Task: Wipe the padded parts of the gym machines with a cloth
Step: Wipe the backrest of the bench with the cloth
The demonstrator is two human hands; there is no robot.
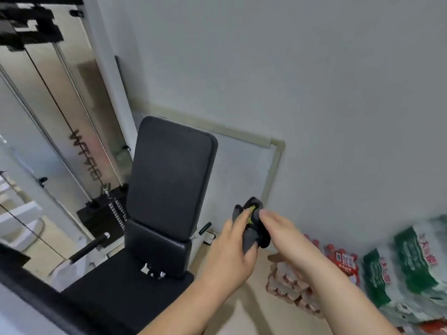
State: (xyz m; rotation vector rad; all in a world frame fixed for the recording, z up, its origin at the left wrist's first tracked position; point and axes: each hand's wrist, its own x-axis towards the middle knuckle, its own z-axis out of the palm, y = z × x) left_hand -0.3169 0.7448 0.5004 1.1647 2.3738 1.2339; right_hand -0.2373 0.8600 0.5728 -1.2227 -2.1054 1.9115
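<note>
Clearly I am at the preparing step: the cloth (250, 238) is up in the air between my 2 hands, apart from any padding, and nothing is being wiped yet. It is a dark grey and black bundle with a flash of yellow-green in its folds (a label or trim, I cannot tell which). My left hand (229, 250) grips it from below, fingers curled round the grey part and thumb laid up along it. My right hand (283, 226) holds the black part at its fingertips, pinching rather than wrapping. I judge I am bunching the cloth into a usable wad.

The cloth hangs near the right edge of the backrest pad (169, 180), not touching it, in front of a whiteboard (242, 170) leaning on the wall. Below the backrest lies the seat pad (125, 293), nearer to me.

The next move, as I see it, calls for settling the cloth into 1 hand with a flat face outward. I would then carry it left to the top of the backrest and press it down the pad in even strokes. Packs of bottles (411, 274) sit at the right, out of that path.
</note>
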